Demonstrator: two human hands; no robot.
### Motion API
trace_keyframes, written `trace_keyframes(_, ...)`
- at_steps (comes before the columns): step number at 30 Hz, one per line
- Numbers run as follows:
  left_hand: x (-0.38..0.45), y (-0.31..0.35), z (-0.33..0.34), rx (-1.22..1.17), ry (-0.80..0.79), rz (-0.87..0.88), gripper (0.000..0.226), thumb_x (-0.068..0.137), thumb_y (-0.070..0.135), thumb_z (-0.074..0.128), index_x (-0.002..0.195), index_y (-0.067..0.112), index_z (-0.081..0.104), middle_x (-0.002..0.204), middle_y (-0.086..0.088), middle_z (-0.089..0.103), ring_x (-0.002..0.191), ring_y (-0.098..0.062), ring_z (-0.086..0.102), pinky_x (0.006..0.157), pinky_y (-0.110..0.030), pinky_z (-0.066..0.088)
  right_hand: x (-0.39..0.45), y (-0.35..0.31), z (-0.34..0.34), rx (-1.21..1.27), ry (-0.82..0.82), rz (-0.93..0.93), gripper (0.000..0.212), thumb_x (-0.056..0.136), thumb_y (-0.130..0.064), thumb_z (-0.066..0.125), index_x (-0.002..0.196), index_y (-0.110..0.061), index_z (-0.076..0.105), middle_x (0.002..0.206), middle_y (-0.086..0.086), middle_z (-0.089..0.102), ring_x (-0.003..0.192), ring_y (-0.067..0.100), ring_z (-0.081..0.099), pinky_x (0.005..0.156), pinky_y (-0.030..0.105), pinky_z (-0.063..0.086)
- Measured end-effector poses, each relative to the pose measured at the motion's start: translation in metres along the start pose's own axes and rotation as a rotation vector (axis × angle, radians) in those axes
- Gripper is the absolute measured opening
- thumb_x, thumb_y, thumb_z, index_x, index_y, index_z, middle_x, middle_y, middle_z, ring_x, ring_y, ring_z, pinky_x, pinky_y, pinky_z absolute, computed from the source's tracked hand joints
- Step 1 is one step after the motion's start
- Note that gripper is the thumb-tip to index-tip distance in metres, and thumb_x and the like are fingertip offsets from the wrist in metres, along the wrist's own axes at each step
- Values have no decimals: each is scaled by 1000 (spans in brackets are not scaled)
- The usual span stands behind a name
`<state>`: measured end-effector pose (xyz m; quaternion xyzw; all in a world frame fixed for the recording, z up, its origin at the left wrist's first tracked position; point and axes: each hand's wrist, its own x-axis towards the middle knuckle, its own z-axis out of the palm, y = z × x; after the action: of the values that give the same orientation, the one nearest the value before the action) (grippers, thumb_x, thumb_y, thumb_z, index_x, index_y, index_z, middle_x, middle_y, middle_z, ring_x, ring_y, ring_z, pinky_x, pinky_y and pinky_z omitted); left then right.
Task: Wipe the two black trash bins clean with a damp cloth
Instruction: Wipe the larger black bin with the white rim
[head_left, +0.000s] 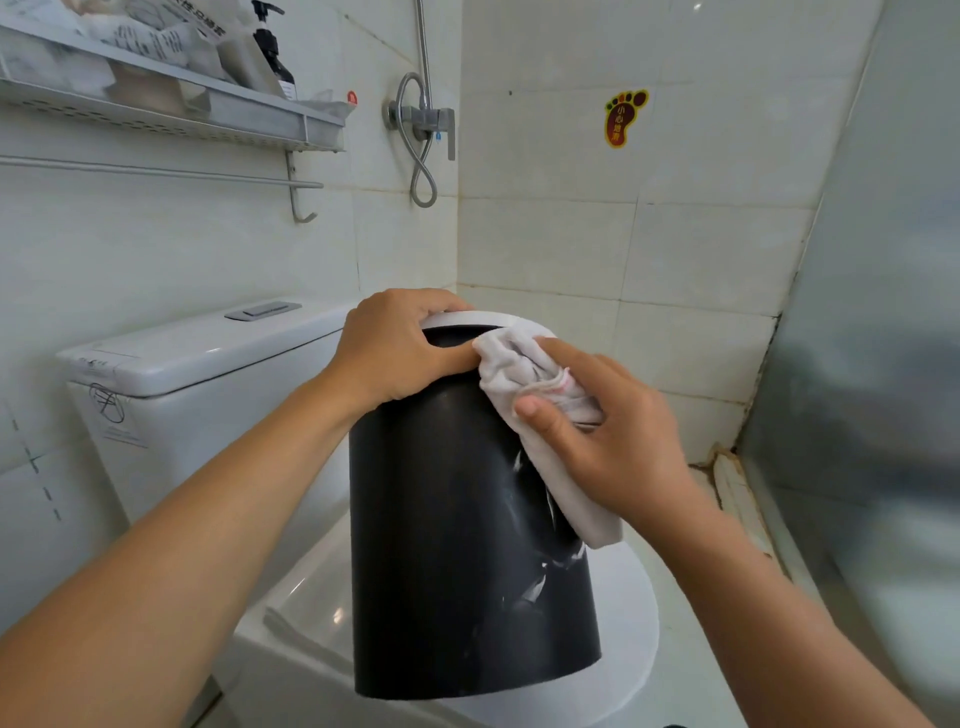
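Observation:
One black trash bin (447, 545) with a white rim is held in the air above the toilet, tilted so its mouth points away from me. My left hand (400, 353) grips the rim, thumb on the outside and fingers curled over the edge. My right hand (608, 441) holds a crumpled white cloth (524, 374) against the upper right side of the bin, near the rim. Wet streaks shine on the bin's side below the cloth. A second bin is not in view.
Below the bin is a white toilet with closed lid (623, 623) and cistern (171, 364). A wall shelf (171, 104) with bottles and a towel bar hang at upper left. A shower mixer and hose (423, 124) are on the tiled wall. A frosted glass panel (872, 364) stands at right.

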<state>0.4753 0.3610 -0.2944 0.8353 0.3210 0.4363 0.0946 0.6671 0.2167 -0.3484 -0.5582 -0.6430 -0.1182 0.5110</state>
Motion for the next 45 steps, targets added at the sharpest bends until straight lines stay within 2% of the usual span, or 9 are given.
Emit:
trace_keyframes(5, 2, 5, 6, 166, 47, 19, 61, 64, 79, 54, 107, 39, 74, 100, 15, 75, 94, -15, 66, 82, -30, 43, -5, 7, 5, -233, -145, -39, 62, 91, -71, 47, 148, -48, 41, 114, -10, 59, 90, 22, 64, 72, 42, 56)
trace_keyframes(11, 0, 5, 6, 148, 62, -30, 46, 74, 71, 64, 100, 35, 76, 93, 16, 74, 93, -15, 67, 89, -37, 53, -26, 1, -2, -162, -160, -48, 55, 84, -58, 60, 135, -37, 54, 102, -10, 65, 83, 21, 65, 67, 42, 57)
trace_keyframes(18, -6, -4, -1, 108, 77, -94, 40, 76, 66, 69, 95, 31, 78, 86, 12, 74, 90, -17, 66, 86, -37, 54, -80, -25, -27, -279, -451, -406, 54, 78, -52, 70, 128, -30, 64, 94, -10, 64, 71, 24, 61, 53, 35, 48)
trace_keyframes(22, -5, 10, -3, 172, 20, -58, 42, 75, 69, 66, 98, 36, 76, 85, 13, 72, 91, -19, 65, 84, -36, 52, -94, -38, -33, -374, -535, -533, 45, 85, -55, 63, 124, -33, 65, 91, -10, 59, 69, 22, 57, 50, 31, 41)
trace_keyframes(28, -9, 14, -18, 255, -152, -57, 82, 57, 88, 61, 128, 45, 66, 123, 15, 72, 116, -19, 63, 103, -41, 50, -90, -42, -34, -388, -462, -410, 50, 82, -64, 63, 123, -35, 63, 88, -10, 56, 63, 20, 56, 47, 31, 45)
trace_keyframes(33, -14, 17, -23, 292, -144, -68, 81, 61, 84, 63, 130, 42, 64, 124, 9, 72, 116, -25, 63, 101, -41, 50, -75, -41, -25, -381, -269, -158, 47, 83, -65, 57, 119, -34, 60, 81, -10, 49, 59, 17, 50, 46, 33, 45)
trace_keyframes(35, -15, 20, -22, 305, -127, -89, 79, 63, 83, 66, 130, 41, 64, 124, 8, 72, 118, -26, 63, 100, -40, 49, -79, -44, -23, -398, -269, -217, 47, 83, -60, 61, 119, -30, 61, 83, -9, 51, 60, 19, 51, 45, 31, 43)
trace_keyframes(40, -14, 24, -20, 313, -120, -71, 75, 65, 83, 68, 127, 40, 66, 119, 9, 72, 113, -25, 63, 97, -39, 50, -98, -47, -30, -411, -479, -541, 43, 83, -55, 62, 120, -32, 64, 87, -9, 54, 64, 21, 51, 47, 29, 39)
trace_keyframes(45, -15, 24, -21, 246, -139, -58, 89, 54, 88, 58, 130, 43, 67, 122, 15, 73, 116, -20, 64, 101, -40, 50, -76, -41, -24, -318, -307, -323, 50, 80, -60, 65, 121, -33, 64, 89, -9, 59, 64, 23, 59, 47, 33, 47)
